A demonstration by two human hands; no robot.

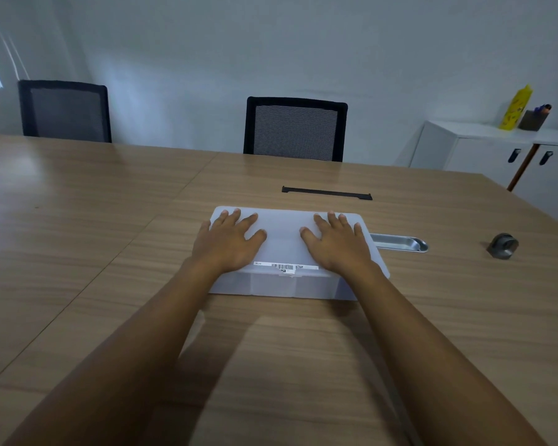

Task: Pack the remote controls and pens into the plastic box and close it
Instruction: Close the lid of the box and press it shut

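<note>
A frosted white plastic box [282, 284] lies on the wooden table [78, 236] with its lid [284, 226] on top. My left hand [229, 241] rests flat on the lid's left half, fingers spread. My right hand [337, 243] lies flat on the right half, fingers spread too. A barcode sticker [285, 267] runs along the lid's near edge. The cloudy plastic hides whatever is inside; no remote controls or pens show.
A metal cable tray [400, 243] is set into the table right of the box. A black strip [326, 193] lies beyond it. A grey round object [503, 246] sits at the right. Two black mesh chairs [295, 128] and a white cabinet [496, 152] stand behind.
</note>
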